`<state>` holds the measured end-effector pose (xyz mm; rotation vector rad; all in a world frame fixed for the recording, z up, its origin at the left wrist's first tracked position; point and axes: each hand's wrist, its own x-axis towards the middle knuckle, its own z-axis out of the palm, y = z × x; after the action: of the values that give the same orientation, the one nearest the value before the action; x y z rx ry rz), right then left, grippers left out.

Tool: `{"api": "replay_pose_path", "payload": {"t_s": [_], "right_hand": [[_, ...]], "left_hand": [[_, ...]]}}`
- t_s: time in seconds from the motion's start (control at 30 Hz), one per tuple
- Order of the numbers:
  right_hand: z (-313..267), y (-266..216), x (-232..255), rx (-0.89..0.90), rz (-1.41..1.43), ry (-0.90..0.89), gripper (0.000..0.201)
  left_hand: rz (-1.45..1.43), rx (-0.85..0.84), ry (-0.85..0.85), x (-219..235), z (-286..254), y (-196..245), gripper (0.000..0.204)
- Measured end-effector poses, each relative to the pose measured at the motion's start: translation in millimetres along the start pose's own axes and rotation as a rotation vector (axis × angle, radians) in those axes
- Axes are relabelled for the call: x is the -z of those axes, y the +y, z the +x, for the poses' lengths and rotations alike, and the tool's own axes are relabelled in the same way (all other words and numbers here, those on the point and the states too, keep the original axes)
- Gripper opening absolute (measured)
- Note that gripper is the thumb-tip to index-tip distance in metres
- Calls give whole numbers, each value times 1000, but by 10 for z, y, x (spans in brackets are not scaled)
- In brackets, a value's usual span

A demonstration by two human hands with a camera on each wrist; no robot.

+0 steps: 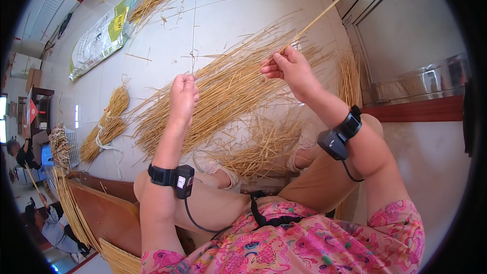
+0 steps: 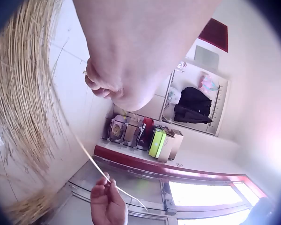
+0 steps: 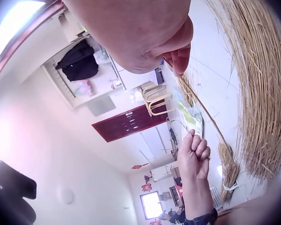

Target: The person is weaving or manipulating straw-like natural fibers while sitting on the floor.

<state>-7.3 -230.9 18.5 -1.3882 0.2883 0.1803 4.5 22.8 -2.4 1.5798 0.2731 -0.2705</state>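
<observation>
From a pink floral shirt (image 1: 299,238), forearms (image 1: 169,144) extend forward, right hand (image 1: 290,69) pinching a stalk (image 1: 330,7), left hand (image 1: 183,95) pinching a wisp (image 1: 193,62).

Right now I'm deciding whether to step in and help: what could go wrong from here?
The long stalk pinched in the right hand reaches well beyond it, so its free end might bend or snap. Loose straw lies between the shoes and could get trampled or make a step slip. The big spread of straw shows no tie, unlike the bundle with a white band, so a nudge could scatter it.
</observation>
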Motion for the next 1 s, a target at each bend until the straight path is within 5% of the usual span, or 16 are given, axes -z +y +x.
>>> {"api": "replay_pose_path", "payload": {"t_s": [0.13, 0.27, 0.37, 0.47, 0.6, 0.8, 1.0], "right_hand": [[0, -58, 28, 66, -169, -9, 12], [26, -2, 17, 46, -164, -30, 12], [9, -22, -18, 14, -152, -19, 12], [29, -20, 4, 74, -181, 5, 12], [28, -38, 20, 70, -152, 6, 12], [49, -49, 15, 83, -90, -18, 14], [-103, 119, -148, -17, -153, -291, 13]], "left_hand": [[147, -29, -156, 143, -36, 70, 14], [324, 91, -845, 87, -270, 100, 16], [678, -726, -992, -94, -422, -234, 17], [826, -135, -812, -103, -400, -4, 19], [698, -240, -300, -91, -311, 104, 16], [636, -148, -420, -114, -238, -138, 20], [146, 57, -468, -254, -328, -48, 14]]}}
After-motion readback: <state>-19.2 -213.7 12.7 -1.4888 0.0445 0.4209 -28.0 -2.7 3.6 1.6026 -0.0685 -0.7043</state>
